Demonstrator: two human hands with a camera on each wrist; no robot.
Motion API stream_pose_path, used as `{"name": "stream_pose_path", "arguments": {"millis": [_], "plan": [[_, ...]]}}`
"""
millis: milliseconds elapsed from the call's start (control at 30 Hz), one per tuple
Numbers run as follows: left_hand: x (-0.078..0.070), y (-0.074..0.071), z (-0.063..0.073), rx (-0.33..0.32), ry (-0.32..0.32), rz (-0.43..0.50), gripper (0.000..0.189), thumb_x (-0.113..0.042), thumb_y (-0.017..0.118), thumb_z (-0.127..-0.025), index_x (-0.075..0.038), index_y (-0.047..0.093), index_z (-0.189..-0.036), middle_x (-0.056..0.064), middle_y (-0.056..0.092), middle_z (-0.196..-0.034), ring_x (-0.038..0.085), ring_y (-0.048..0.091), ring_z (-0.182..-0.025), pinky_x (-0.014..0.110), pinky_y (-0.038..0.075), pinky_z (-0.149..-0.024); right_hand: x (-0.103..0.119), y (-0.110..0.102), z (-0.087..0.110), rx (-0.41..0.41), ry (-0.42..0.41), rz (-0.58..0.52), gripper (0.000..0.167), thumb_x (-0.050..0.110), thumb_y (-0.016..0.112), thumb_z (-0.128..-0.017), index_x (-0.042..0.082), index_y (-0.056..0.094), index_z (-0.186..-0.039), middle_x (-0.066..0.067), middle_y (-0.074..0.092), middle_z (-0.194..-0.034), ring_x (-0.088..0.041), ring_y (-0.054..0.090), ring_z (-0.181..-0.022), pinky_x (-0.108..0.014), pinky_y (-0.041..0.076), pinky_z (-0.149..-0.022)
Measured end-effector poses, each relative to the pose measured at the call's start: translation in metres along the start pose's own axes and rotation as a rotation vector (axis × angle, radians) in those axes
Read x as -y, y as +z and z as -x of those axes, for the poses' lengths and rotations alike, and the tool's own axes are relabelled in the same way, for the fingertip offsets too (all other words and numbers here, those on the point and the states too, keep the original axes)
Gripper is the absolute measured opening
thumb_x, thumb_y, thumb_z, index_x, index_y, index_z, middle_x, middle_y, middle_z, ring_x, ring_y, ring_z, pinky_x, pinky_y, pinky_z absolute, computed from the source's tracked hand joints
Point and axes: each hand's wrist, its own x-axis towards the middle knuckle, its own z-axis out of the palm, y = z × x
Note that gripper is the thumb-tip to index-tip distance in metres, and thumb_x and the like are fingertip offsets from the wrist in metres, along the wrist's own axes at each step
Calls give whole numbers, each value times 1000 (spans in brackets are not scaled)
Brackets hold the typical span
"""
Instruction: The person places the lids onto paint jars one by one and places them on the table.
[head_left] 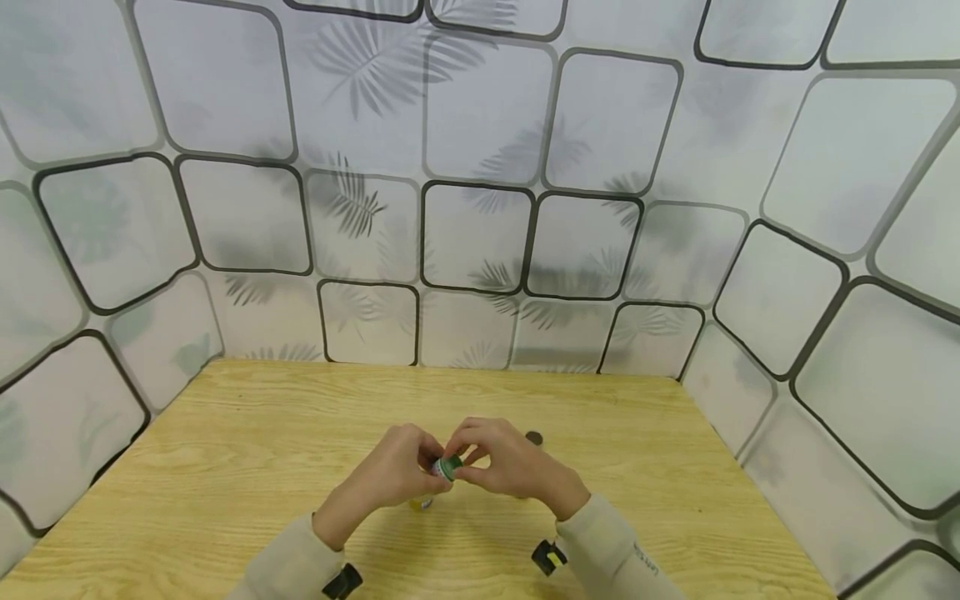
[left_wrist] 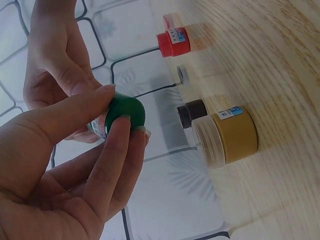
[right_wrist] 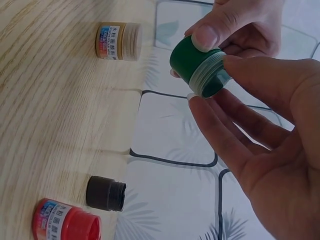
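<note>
A small green paint jar (head_left: 447,467) with a clear screw lid (right_wrist: 212,75) is held up above the table between both hands. My left hand (head_left: 393,468) grips the green body, thumb on one side and fingers on the other. At the lid end, my right hand (head_left: 501,457) pinches the clear lid between thumb and fingertips. In the right wrist view the lid sits on the jar's mouth, tilted downward. Close below the hands stands an ochre paint jar (left_wrist: 240,135) with its clear lid on.
On the wooden table (head_left: 262,433), a black paint jar (right_wrist: 102,194) and a red paint jar (right_wrist: 60,222) stand with lids off. Behind them in the left wrist view are a clear lid (left_wrist: 181,75) and a pinkish lid (left_wrist: 169,21). Patterned wall covering (head_left: 472,233) borders the table.
</note>
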Motion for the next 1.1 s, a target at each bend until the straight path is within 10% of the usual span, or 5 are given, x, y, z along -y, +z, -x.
{"name": "stream_pose_path", "arguments": {"millis": [1100], "plan": [[4,0,-1,-7,-20,-12,14,-7,85,-83,-1,79,-94,5,78,-84,13,70,-75,23,57,-63,-5,2,-1,-13,-59,31,27,3,79,-89,8,72,-114,-7,70,-116,-19,69,-109,-27,61,-87]]}}
